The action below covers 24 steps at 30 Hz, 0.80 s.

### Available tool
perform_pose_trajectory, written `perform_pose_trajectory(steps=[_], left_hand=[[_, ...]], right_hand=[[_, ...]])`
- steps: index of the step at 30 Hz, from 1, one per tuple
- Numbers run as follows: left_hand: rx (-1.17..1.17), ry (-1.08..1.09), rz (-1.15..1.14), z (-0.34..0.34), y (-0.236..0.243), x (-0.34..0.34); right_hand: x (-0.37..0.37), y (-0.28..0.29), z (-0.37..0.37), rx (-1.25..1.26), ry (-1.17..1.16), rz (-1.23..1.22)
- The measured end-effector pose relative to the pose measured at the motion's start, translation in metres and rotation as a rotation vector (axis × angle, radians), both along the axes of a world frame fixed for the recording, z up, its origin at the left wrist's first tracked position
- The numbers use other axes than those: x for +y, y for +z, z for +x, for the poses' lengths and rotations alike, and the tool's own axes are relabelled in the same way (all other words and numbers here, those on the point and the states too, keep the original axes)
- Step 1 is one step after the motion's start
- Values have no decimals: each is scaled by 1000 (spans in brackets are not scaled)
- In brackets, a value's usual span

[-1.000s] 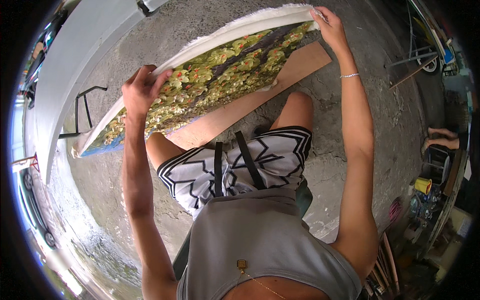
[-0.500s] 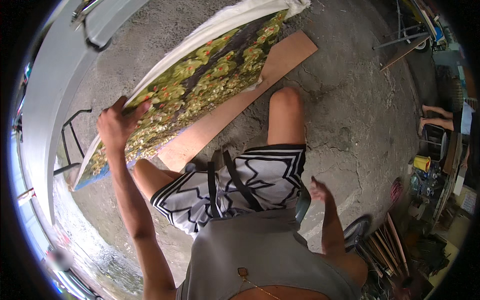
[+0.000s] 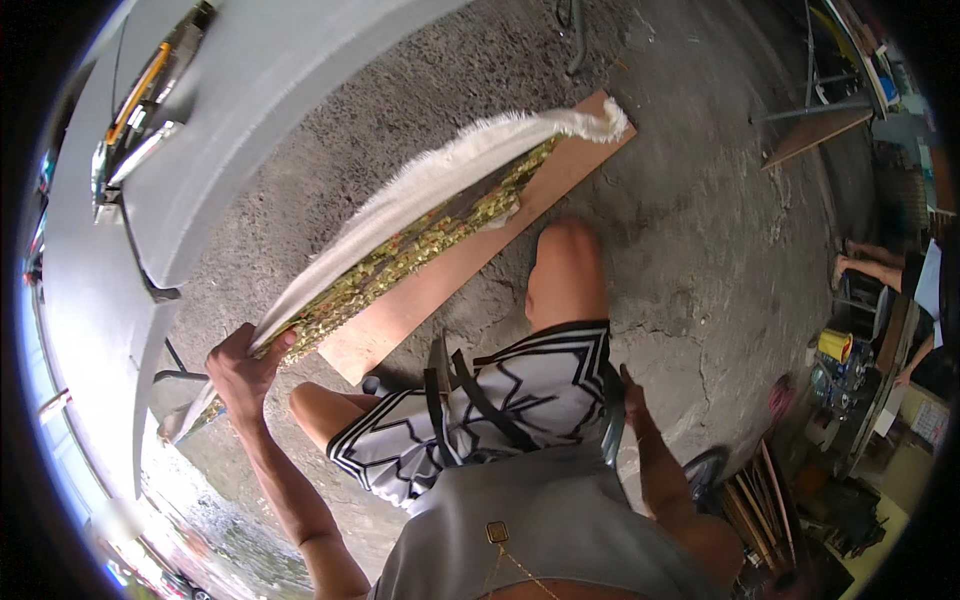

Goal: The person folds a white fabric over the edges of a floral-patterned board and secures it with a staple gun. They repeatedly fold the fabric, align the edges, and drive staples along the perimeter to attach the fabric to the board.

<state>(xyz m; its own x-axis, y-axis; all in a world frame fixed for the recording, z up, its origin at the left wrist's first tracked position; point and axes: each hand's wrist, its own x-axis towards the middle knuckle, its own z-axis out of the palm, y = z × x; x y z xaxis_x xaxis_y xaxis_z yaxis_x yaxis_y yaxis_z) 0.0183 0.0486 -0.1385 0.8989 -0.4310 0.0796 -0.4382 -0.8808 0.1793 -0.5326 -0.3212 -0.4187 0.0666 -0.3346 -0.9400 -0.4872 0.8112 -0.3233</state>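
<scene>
Left hand [image 3: 245,365] fingers clamped on painted canvas [image 3: 420,225] edge; right hand [image 3: 632,400] empty, open; steady it upright on board [image 3: 440,290]

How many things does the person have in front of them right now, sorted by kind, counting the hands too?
Painted canvas, edge-on, white cloth border: 1
Wooden board flat on the concrete beneath it: 1
Hands: 2, left hand gripping the canvas's lower end, right hand down by the hip, holding nothing visible
Total: 4
</scene>
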Motion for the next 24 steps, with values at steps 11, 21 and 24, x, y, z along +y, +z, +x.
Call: perform_pose_trajectory(steps=[11,21,24], left_hand=[[-64,81,26,-1,-13,6],[123,-3,-243,-2,19,-77],[81,-120,-241,-1,30,-151]], right_hand=[[-200,14,156,-25,882,-475],[-205,136,323,-629,765,-1027],[-174,210,403,-1053,858,-1249]])
